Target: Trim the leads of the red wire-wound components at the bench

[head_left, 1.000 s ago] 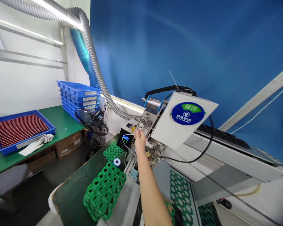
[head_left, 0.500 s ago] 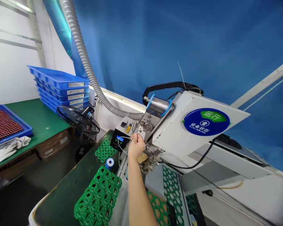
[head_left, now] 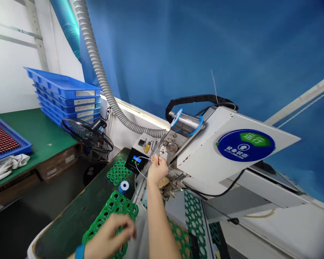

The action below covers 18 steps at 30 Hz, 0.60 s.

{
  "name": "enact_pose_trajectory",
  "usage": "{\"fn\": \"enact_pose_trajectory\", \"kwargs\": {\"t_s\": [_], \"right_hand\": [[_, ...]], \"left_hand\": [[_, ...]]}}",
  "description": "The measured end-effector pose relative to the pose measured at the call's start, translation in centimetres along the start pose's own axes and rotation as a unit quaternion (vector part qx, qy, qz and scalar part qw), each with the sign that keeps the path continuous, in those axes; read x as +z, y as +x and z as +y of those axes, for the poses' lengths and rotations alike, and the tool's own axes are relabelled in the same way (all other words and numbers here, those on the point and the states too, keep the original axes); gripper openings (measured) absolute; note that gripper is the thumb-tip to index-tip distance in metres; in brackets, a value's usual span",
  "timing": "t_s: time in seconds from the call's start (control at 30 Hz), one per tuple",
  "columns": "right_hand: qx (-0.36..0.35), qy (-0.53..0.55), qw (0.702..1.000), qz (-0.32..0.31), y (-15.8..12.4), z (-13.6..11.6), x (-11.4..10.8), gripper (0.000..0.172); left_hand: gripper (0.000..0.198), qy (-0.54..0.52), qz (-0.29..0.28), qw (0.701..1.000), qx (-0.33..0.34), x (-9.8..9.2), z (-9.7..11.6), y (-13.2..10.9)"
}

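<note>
My right hand (head_left: 156, 169) reaches up to the machine head (head_left: 175, 144), fingers pinched on a thin white wire (head_left: 138, 169) that loops down toward the bench. The wire's end sits at the small rollers below a silver spool with blue rims (head_left: 187, 120). My left hand (head_left: 108, 235) hovers low over a stack of green perforated panels (head_left: 110, 216); it is blurred, fingers curled, and nothing shows in it. A small blue-and-white wire reel (head_left: 123, 186) lies on the dark green bench (head_left: 70, 219).
A white cover plate with a round blue-green sticker (head_left: 244, 145) juts right. A black controller box with a lit display (head_left: 136, 162), a black fan (head_left: 86, 133), stacked blue trays (head_left: 67, 99) and a grey corrugated hose (head_left: 97, 64) stand left. More green panels (head_left: 194, 212) lie under the machine.
My left hand has come into view at the bottom over the green panels. The view has shifted slightly; my right hand stays pinched on the wire at the machine head.
</note>
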State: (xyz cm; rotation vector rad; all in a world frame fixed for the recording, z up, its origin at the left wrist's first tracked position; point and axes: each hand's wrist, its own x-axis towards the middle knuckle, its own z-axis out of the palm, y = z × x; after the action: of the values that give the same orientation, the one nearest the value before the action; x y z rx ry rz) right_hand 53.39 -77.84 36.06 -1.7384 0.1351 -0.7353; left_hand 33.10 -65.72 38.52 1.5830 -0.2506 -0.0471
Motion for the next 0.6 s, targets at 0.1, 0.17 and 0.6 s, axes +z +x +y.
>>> {"fn": "enact_pose_trajectory", "kwargs": {"t_s": [0.1, 0.17, 0.6], "right_hand": [[0.032, 0.012, 0.999, 0.01, -1.1, 0.5, -0.2, 0.03], [0.044, 0.029, 0.999, -0.007, -1.8, 0.6, -0.5, 0.031], [0.062, 0.125, 0.988, -0.067, -0.9, -0.7, -1.6, 0.034]], "left_hand": [[0.027, 0.007, 0.082, 0.994, 0.075, -1.8, 0.4, 5.9], [0.022, 0.049, 0.1, 0.985, 0.129, -2.7, 0.9, 10.4], [0.072, 0.284, -0.018, 0.924, 0.258, -1.4, 0.9, 25.1]]}}
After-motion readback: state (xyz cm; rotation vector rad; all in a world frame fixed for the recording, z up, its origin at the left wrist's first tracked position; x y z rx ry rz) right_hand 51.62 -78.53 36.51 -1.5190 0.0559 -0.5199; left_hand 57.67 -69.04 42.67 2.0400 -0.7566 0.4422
